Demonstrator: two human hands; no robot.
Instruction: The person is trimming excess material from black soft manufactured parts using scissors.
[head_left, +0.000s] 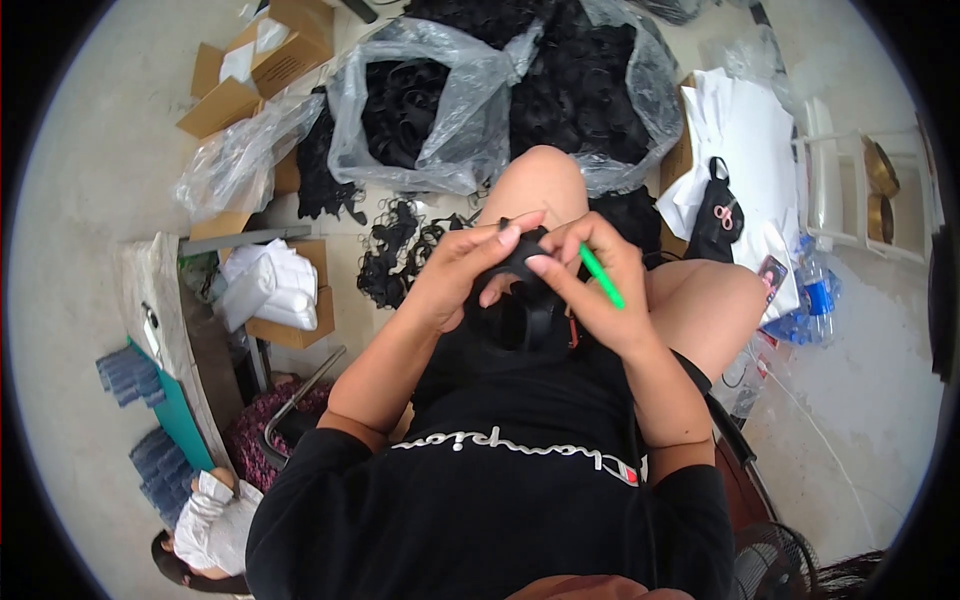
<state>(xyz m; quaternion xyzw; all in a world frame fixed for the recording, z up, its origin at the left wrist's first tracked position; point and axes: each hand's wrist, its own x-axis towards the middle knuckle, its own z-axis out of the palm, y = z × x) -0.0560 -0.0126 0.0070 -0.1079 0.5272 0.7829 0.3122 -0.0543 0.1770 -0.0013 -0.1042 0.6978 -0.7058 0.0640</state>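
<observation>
My left hand (462, 268) pinches the upper edge of a black fabric garment (520, 255) above my lap, its thumb and fingers closed on the cloth. From the other side my right hand (605, 280) grips the same garment between thumb and fingers. A bright green stick-shaped tool (601, 276) lies across my right hand, tucked in its grip; its working end is hidden, so its exact kind does not show. Lower parts of the garment hang in a loop over my black clothing, where the two blend together. Beside it a small reddish-brown object (573, 330) shows on my lap.
Ahead on the floor stand clear plastic bags (430, 50) stuffed with black garments. Loose black strappy pieces (395, 255) lie to the left. At right, pink-handled scissors (726, 215) rest on black fabric over white sheets (750, 120); a phone (772, 275) and bottles (820, 300) are nearby.
</observation>
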